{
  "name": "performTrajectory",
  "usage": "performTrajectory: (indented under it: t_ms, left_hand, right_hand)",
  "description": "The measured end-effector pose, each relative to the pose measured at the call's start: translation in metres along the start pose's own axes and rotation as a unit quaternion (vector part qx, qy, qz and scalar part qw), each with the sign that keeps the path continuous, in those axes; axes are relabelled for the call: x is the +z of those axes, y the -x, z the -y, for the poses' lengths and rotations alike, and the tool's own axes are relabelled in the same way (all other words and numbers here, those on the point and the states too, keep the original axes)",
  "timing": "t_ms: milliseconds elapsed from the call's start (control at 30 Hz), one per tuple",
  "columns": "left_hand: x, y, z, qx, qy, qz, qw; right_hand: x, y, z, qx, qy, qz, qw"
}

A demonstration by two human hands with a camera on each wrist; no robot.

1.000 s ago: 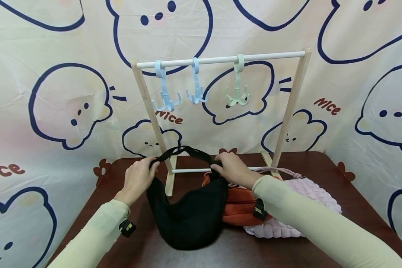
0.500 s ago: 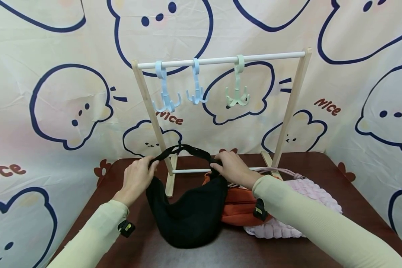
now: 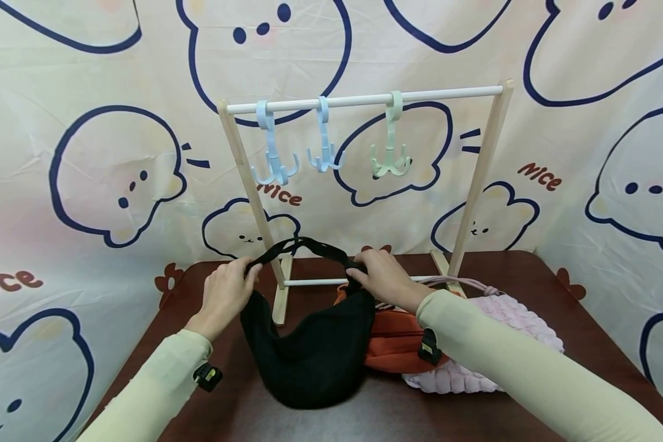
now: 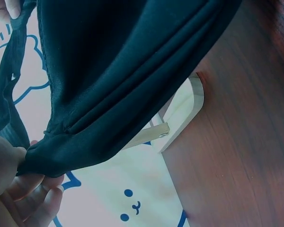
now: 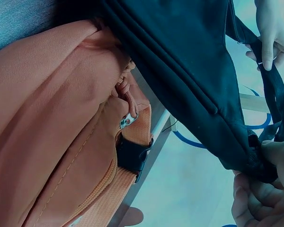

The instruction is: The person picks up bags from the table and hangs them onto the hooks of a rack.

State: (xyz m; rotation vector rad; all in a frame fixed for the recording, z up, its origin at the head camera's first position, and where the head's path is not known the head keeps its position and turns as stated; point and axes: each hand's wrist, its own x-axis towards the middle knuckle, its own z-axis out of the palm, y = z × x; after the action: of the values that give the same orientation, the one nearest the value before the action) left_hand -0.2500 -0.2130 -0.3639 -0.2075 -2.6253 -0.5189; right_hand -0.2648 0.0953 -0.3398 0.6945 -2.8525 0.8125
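Observation:
A black shoulder bag (image 3: 312,356) hangs between both hands in the head view, its strap (image 3: 309,244) arching up above them. My left hand (image 3: 224,294) pinches the bag's left upper end, where the strap joins the body. At the opposite end, my right hand (image 3: 389,279) grips the strap's base between thumb and fingers. The left wrist view shows the bag's sagging fabric (image 4: 113,71) and the thumb pressed over its corner. Partly behind the bag lies an orange waist bag (image 3: 395,344), whose black buckle (image 5: 132,155) shows in the right wrist view.
Behind the bag stands a rack with wooden posts (image 3: 480,178) and a white top bar (image 3: 359,99). Two blue hooks (image 3: 274,166) and a green hook (image 3: 391,161) hang from it. A pink quilted bag (image 3: 516,319) lies at right on the brown table (image 3: 199,411).
The black bag has risen very slightly, with both hands keeping their hold on it. The green hook has turned a little on the bar.

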Motion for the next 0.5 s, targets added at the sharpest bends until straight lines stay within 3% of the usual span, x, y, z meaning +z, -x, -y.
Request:
performTrajectory:
  t_ms: [500]
  left_hand:
    - [-0.0013,-0.0013,-0.0003,0.003,0.003,-0.008,1.0]
  right_hand:
    - [-0.0026,-0.0005,0.0004,0.006,-0.019,0.005,1.0]
